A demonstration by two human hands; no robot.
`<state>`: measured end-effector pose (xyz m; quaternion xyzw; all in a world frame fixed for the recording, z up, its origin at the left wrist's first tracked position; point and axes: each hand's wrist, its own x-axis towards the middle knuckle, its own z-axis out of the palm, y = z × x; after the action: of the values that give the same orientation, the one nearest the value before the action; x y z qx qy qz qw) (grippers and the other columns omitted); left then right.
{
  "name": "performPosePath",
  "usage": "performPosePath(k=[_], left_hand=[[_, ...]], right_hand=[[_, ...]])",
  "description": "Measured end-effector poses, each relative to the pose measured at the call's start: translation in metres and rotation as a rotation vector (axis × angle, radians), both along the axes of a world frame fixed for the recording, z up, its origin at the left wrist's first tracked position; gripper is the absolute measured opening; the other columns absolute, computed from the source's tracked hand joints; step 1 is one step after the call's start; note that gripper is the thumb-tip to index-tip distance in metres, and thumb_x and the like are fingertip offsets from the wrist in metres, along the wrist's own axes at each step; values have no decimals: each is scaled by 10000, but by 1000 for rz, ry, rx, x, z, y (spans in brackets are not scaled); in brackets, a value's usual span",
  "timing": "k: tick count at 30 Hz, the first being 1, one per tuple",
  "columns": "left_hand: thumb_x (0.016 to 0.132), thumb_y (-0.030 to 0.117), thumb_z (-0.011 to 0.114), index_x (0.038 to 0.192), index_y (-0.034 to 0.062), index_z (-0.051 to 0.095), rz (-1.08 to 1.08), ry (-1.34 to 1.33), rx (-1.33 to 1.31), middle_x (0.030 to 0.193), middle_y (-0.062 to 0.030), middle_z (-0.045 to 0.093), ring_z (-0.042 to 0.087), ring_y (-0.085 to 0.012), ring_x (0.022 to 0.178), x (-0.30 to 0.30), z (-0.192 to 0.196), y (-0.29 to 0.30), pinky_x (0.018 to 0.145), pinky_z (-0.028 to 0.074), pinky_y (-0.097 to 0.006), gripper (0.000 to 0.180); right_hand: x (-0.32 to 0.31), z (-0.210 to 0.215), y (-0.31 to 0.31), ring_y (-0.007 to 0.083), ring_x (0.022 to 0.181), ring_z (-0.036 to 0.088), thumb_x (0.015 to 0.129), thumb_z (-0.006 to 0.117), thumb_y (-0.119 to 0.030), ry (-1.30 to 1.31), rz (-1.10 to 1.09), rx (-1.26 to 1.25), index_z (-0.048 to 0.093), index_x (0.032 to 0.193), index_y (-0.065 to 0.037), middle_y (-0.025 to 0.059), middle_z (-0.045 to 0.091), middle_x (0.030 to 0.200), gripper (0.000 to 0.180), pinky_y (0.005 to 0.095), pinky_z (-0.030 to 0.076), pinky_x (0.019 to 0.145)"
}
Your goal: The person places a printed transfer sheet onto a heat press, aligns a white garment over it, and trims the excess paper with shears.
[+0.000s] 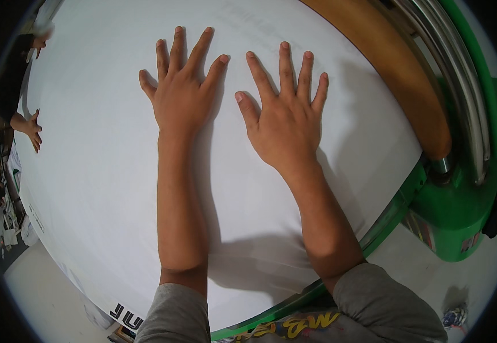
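Note:
A broad white sheet (105, 188) spreads beneath both of my arms, with dark printing near its lower left edge. My left hand (184, 94) lies flat on it, palm down, fingers spread. Beside it to the right, my right hand (285, 120) also rests palm down with its fingers apart. Neither hand holds anything, and a gap of sheet separates the two thumbs. Soft wrinkles show in the sheet by my right forearm.
Along the right runs a brown roller (400, 74) with metal bars (460, 68) behind it, on a green machine frame (460, 223). At the far left, another person's hand (31, 128) is at the sheet's edge. Cluttered items (2, 194) lie beyond.

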<state>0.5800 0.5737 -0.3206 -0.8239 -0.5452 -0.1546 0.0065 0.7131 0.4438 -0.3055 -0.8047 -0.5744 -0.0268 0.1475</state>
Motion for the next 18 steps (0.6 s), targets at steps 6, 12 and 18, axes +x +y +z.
performPosePath(k=[6,12,18], left_hand=[[1030,815,476,1670,482,502,1,15,22,1834,-37,356,215,-333,1728,3,-4,-1,1325,85,-763,722],[1022,799,509,1676,469,497,4,21,47,1840,-30,341,222,-333,1725,7,-5,-1,1325,73,-764,733],[1108,581,505,1676,453,503,-161,-112,76,1844,-15,333,247,-322,1718,24,5,-6,1334,123,-734,582]], right_hand=[[2,0,-1,491,1688,211,1143,504,-559,-11,10,12,460,1723,-320,183,315,1824,628,702,93,1336],[5,-3,-1,494,1685,217,1146,502,-551,-24,18,38,475,1716,-299,193,328,1816,624,702,104,1336],[11,-9,0,500,1681,229,1143,498,-536,-40,20,60,493,1705,-284,201,344,1807,616,700,110,1335]])
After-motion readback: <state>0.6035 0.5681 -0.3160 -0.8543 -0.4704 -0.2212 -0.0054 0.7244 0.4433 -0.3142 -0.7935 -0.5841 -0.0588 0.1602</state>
